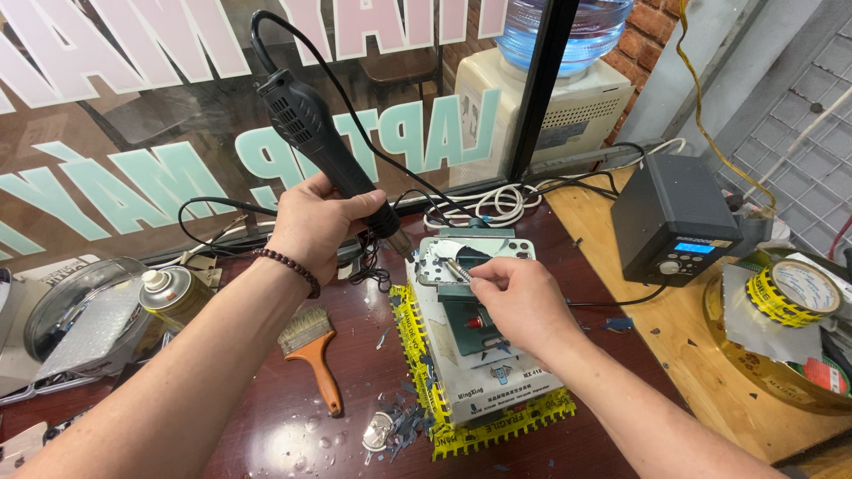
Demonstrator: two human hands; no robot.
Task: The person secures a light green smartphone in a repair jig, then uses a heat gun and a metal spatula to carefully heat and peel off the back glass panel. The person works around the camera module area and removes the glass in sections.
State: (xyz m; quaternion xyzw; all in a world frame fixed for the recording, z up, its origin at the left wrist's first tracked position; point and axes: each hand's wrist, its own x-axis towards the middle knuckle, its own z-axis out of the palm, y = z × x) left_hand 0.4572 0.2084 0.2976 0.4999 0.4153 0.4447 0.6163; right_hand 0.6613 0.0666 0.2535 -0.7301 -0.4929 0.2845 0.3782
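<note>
Left hand (312, 222) grip closed round black hot-air gun (324, 146), mid-handle. Gun long axis diagonal: cord end up-left, nozzle down-right, aimed at small device (470, 253) clamped on grey heating platform (484, 355). Right hand (524, 297) pinches thin metal tool (457, 269), tip pointing up-left onto device. Platform sits on yellow mat (524, 421), desk (266, 426) centre. Orange-handled brush (315, 350) left, near; spray can (169, 293) further left; black control unit (670, 217) right.

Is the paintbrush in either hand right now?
No. The paintbrush lies on the table, while the left hand grips the hot air gun and the right hand holds a small tool.
</note>
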